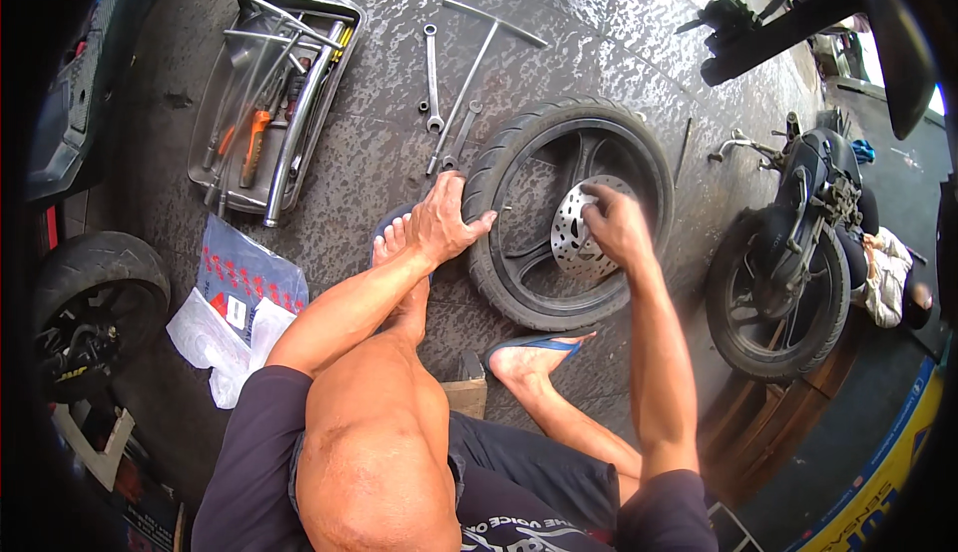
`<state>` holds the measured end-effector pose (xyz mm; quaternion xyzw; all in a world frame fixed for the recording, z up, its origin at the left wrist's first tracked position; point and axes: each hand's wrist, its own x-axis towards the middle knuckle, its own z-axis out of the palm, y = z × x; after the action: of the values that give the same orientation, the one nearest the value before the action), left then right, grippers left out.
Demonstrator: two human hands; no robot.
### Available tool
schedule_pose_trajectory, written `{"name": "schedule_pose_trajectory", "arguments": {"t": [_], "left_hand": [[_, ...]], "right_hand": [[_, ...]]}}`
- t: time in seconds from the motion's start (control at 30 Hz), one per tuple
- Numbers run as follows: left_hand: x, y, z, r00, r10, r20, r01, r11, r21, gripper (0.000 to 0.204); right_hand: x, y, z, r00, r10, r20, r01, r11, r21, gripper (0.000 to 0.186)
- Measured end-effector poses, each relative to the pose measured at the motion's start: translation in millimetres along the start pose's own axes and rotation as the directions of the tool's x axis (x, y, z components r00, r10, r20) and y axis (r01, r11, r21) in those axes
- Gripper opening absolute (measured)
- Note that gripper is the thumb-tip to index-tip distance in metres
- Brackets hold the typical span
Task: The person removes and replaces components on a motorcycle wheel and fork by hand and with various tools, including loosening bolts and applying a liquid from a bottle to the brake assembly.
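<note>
A motorcycle wheel (489, 277) with a black tyre and dark spokes lies on the floor in front of me. A silver brake disc (569, 238) with drilled holes sits at its middle. At the tyre's left edge, my left hand (444, 221) grips the tyre with its thumb over the sidewall. Above the disc's centre, my right hand (621, 228) has its fingers curled and drawn together at the hub. What those fingers hold, if anything, is hidden. Beyond my left hand lie a ring spanner (461, 135), a combination spanner (432, 78) and a T-handle wrench (481, 63).
A tray (351, 28) of tools, with an orange-handled one (255, 148), stands at the left. Near my left foot lie a printed plastic bag (254, 268) and white plastic (215, 352). A motorcycle (798, 213) stands at the right, and another tyre (110, 263) at the far left.
</note>
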<state>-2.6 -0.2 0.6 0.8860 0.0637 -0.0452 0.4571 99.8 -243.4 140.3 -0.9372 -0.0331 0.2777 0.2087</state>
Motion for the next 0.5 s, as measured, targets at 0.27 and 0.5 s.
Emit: {"name": "schedule_pose_trajectory", "arguments": {"t": [0.27,0.5], "left_hand": [[0.9,2.5,-0.8,1.000,-0.002,-0.001,0.002,1.000,-0.014,0.069],[1.9,2.2,-2.6,1.000,-0.006,0.009,0.006,1.000,-0.014,0.068]], "right_hand": [[-19.9,1.0,6.5,0.856,-0.470,0.216,0.496,0.626,-0.601,0.037],[17.9,32.5,-14.5,0.901,-0.350,-0.257,0.156,0.813,-0.561,0.021]]}}
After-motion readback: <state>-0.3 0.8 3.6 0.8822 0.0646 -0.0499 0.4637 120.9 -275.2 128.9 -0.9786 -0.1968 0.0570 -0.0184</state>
